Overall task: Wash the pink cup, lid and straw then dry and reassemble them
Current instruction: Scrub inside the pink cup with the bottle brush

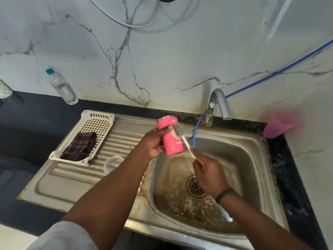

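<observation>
Over the stained steel sink [252,141], the left hand [153,143] wraps the pink steel-rimmed metal cup [170,139] mid-body; the right hand [209,174] grips a white bottle brush [183,139] against its side. Wet, it is probably slippery, rigid, light.

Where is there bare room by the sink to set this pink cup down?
The ribbed steel drainboard is bare between the white plastic basket and the basin, and along its front edge below the clear round lid. The basket holds a dark checked cloth; its upper half is free.
</observation>
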